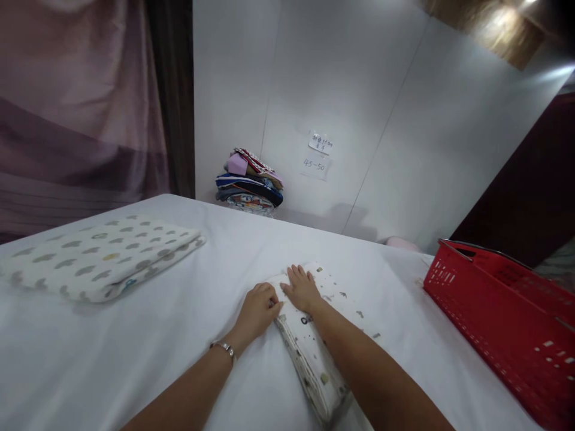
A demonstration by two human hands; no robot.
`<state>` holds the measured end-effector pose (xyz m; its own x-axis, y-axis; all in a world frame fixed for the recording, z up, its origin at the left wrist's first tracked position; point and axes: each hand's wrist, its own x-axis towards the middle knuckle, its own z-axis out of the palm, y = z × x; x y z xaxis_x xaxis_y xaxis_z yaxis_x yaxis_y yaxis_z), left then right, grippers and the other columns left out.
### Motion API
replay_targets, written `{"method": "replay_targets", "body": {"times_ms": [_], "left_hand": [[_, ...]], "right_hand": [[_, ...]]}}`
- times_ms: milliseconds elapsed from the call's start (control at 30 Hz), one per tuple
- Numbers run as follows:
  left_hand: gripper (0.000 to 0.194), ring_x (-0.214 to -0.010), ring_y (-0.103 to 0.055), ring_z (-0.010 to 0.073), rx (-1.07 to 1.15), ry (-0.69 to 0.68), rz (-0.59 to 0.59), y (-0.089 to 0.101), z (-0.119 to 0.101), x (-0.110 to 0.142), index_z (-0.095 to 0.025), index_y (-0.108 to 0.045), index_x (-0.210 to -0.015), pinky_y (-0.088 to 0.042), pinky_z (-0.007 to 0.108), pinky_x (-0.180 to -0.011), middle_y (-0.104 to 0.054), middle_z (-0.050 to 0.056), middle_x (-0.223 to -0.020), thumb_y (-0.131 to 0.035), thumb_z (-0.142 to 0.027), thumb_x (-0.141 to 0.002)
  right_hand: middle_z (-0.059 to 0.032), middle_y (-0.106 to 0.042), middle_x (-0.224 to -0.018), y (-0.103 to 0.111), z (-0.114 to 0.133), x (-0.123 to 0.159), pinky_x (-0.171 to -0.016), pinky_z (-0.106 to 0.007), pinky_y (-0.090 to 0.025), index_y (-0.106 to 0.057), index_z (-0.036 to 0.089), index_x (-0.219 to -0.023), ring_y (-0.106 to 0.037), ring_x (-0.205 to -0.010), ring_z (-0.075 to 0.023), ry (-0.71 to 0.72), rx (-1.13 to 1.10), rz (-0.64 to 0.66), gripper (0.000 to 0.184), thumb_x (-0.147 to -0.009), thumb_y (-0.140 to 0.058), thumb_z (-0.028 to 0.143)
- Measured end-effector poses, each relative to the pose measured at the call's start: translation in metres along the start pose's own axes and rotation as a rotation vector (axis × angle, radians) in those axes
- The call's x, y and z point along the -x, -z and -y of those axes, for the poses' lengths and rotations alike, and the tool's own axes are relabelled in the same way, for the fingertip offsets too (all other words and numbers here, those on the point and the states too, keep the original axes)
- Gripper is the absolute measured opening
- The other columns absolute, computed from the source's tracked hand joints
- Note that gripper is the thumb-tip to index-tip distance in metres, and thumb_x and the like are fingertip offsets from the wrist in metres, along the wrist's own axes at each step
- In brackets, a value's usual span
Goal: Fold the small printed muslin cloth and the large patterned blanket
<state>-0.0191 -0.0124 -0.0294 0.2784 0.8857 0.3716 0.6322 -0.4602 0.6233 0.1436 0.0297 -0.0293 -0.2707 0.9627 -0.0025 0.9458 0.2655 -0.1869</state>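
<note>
A white cloth with small grey, green and yellow prints lies folded in several layers on the white-covered table. My left hand, with a bracelet at the wrist, has its fingers curled at the cloth's far left corner, pinching the edge. Flat on top of the same cloth rests my right hand, its fingers spread. Part of the fabric is hidden under my right forearm. To the left lies another folded cloth, white with grey cloud shapes, apart from both hands.
A red plastic basket with a metal handle stands at the table's right side. Beyond the far edge, a stack of folded fabrics sits against the white wall, near paper notes. A pinkish curtain hangs at left.
</note>
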Motion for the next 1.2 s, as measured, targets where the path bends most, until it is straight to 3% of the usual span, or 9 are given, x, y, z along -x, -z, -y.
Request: {"method": "replay_targets", "body": {"times_ms": [100, 233, 400, 567, 700, 833, 1000, 1100, 1200], "left_hand": [[0.013, -0.082, -0.051, 0.0182, 0.011, 0.012, -0.010, -0.002, 0.002, 0.000, -0.020, -0.049, -0.062, -0.037, 0.031, -0.075, -0.057, 0.001, -0.076, -0.056, -0.023, -0.072], [0.014, -0.082, -0.051, 0.0183, 0.034, -0.008, -0.020, -0.004, 0.005, 0.000, -0.020, -0.049, -0.060, -0.037, 0.031, -0.073, -0.057, 0.001, -0.075, -0.056, -0.023, -0.072], [0.015, -0.080, -0.051, 0.0178, 0.042, 0.006, -0.025, -0.006, 0.008, -0.001, -0.020, -0.048, -0.059, -0.037, 0.030, -0.071, -0.055, 0.000, -0.073, -0.056, -0.021, -0.071], [0.015, -0.080, -0.050, 0.0180, 0.041, 0.004, -0.034, -0.007, 0.009, -0.001, -0.020, -0.048, -0.058, -0.037, 0.030, -0.072, -0.055, 0.000, -0.073, -0.056, -0.021, -0.071], [0.015, -0.080, -0.051, 0.0187, 0.037, 0.005, -0.024, -0.006, 0.008, -0.001, -0.020, -0.048, -0.058, -0.038, 0.031, -0.072, -0.056, 0.001, -0.073, -0.056, -0.022, -0.071], [0.016, -0.080, -0.051, 0.0187, 0.025, -0.016, -0.032, -0.006, 0.010, -0.002, -0.020, -0.048, -0.057, -0.038, 0.030, -0.071, -0.056, 0.001, -0.073, -0.056, -0.022, -0.071], [0.016, -0.080, -0.051, 0.0183, -0.001, -0.038, -0.035, -0.007, 0.012, -0.004, -0.020, -0.049, -0.058, -0.037, 0.030, -0.071, -0.056, 0.001, -0.073, -0.055, -0.022, -0.072], [0.015, -0.080, -0.051, 0.0182, -0.015, -0.038, -0.029, -0.006, 0.011, -0.005, -0.020, -0.050, -0.058, -0.037, 0.029, -0.071, -0.056, 0.001, -0.073, -0.055, -0.022, -0.072], [0.015, -0.080, -0.051, 0.0182, -0.020, -0.048, -0.025, -0.004, 0.009, -0.005, -0.020, -0.050, -0.059, -0.037, 0.029, -0.071, -0.056, 0.001, -0.073, -0.055, -0.024, -0.073]], "right_hand": [[-0.0091, -0.014, -0.151, 0.011, -0.004, -0.003, -0.109, -0.045, -0.007, -0.017, 0.014, -0.145, -0.005, -0.139, -0.0230, 0.007, -0.028, 0.058, 0.067, -0.091, -0.023, 0.054], [-0.0093, -0.011, -0.152, 0.025, -0.025, -0.010, -0.109, -0.044, -0.003, -0.019, 0.014, -0.144, -0.002, -0.139, -0.0219, -0.028, -0.003, -0.006, 0.068, -0.091, -0.021, 0.056], [-0.0082, -0.010, -0.152, 0.016, -0.051, -0.014, -0.109, -0.045, -0.004, -0.018, 0.012, -0.144, -0.003, -0.139, -0.0221, -0.167, 0.025, 0.010, 0.070, -0.090, -0.018, 0.057], [-0.0064, -0.009, -0.152, 0.008, -0.051, -0.016, -0.110, -0.044, -0.004, -0.017, 0.013, -0.145, -0.002, -0.139, -0.0208, -0.162, 0.005, -0.004, 0.070, -0.090, -0.018, 0.057], [-0.0070, -0.010, -0.152, 0.023, -0.049, -0.018, -0.110, -0.044, -0.007, -0.017, 0.015, -0.145, -0.004, -0.139, -0.0208, -0.182, -0.040, 0.057, 0.069, -0.090, -0.021, 0.056], [-0.0064, -0.008, -0.152, 0.041, -0.055, 0.000, -0.110, -0.042, -0.007, -0.016, 0.016, -0.145, -0.002, -0.139, -0.0191, -0.179, -0.078, 0.033, 0.069, -0.090, -0.019, 0.058], [-0.0064, -0.009, -0.152, 0.028, -0.066, 0.039, -0.110, -0.043, -0.004, -0.017, 0.015, -0.145, -0.001, -0.139, -0.0198, -0.141, 0.011, 0.017, 0.069, -0.090, -0.019, 0.057], [-0.0060, -0.009, -0.152, 0.022, -0.067, 0.045, -0.109, -0.044, -0.007, -0.020, 0.015, -0.144, -0.004, -0.139, -0.0210, -0.153, 0.012, 0.029, 0.067, -0.091, -0.021, 0.055], [-0.0059, -0.011, -0.152, 0.032, -0.067, 0.044, -0.109, -0.043, -0.012, -0.021, 0.017, -0.144, -0.007, -0.139, -0.0216, -0.163, -0.042, 0.071, 0.065, -0.091, -0.022, 0.054]]}}
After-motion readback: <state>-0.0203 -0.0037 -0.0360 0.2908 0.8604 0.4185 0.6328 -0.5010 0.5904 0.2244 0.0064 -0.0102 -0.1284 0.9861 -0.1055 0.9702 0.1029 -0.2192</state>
